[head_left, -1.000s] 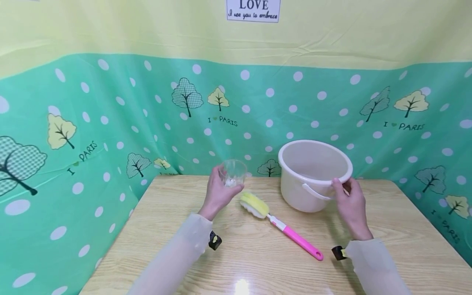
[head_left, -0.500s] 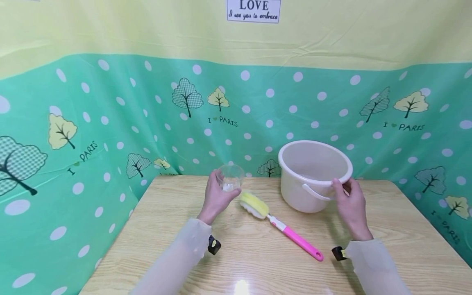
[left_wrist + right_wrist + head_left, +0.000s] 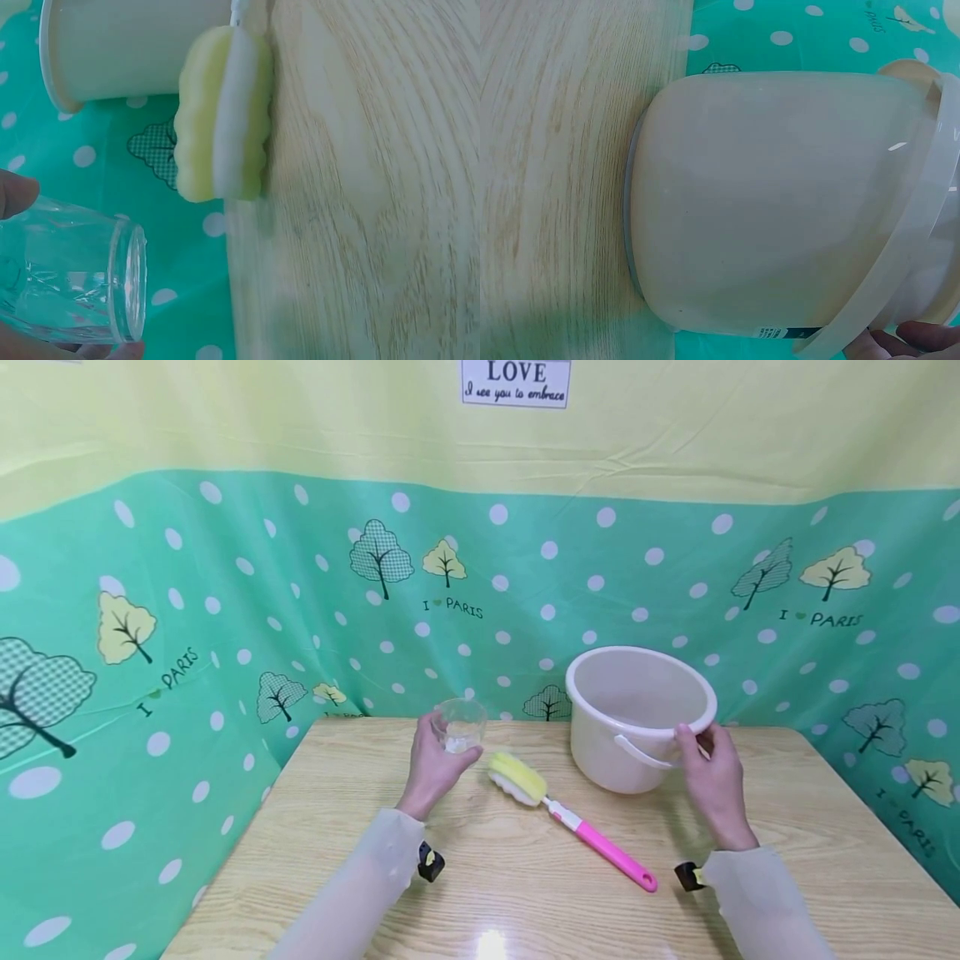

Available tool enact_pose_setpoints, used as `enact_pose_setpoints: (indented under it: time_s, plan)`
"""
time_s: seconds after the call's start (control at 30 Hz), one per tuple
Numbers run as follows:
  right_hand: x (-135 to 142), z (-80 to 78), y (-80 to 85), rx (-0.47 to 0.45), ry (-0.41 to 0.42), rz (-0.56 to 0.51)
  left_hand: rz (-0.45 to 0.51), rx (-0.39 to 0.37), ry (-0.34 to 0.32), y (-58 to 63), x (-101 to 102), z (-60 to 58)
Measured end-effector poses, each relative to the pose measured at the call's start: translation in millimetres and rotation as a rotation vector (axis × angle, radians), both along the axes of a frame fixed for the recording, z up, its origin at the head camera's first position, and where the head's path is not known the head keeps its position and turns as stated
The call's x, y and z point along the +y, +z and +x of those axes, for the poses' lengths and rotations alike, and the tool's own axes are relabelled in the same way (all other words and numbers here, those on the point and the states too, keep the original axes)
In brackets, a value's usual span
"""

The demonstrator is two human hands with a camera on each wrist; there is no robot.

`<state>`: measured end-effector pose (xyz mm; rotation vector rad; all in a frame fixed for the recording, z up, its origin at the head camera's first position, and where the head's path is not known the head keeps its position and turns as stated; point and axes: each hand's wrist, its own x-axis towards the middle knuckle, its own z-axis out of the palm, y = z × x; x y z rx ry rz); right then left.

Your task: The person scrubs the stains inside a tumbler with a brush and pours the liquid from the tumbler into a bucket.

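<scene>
My left hand (image 3: 433, 772) grips a clear glass tumbler (image 3: 459, 727) near the back of the table, thumb on one side and fingers on the other. In the left wrist view the glass (image 3: 67, 277) has its thick base facing the tabletop, with a gap between them. At the right, my right hand (image 3: 711, 785) pinches the rim of a cream plastic bucket (image 3: 611, 756); the bucket stands on the table with its thin white handle hanging down the front. Between the hands lies a bottle brush (image 3: 603, 852) with a yellow and white sponge head (image 3: 519, 778) and a pink handle.
The light wood table (image 3: 510, 893) ends at a green dotted curtain (image 3: 525, 602) behind and at both sides. A black wrist camera (image 3: 431, 862) sits below the left sleeve cuff, and another black camera (image 3: 688, 875) by the right cuff.
My left hand has moved a little left and down with the glass, away from the brush and bucket. My right hand, the bucket and the brush stay where they were.
</scene>
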<state>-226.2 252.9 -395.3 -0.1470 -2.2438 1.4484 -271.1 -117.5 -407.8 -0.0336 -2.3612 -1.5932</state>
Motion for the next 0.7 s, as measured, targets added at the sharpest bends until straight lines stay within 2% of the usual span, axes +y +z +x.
enact_pose_setpoints:
  time_s: [0.2,0.7]
  plan:
    - [0,0.2,-0.5,-0.004,-0.002,-0.001,0.008,-0.004,0.003,-2.9,-4,0.6]
    - [-1,-0.4,-1.4,0.014,-0.006,0.013,0.011,-0.087,0.027,-12.4,-11,1.1]
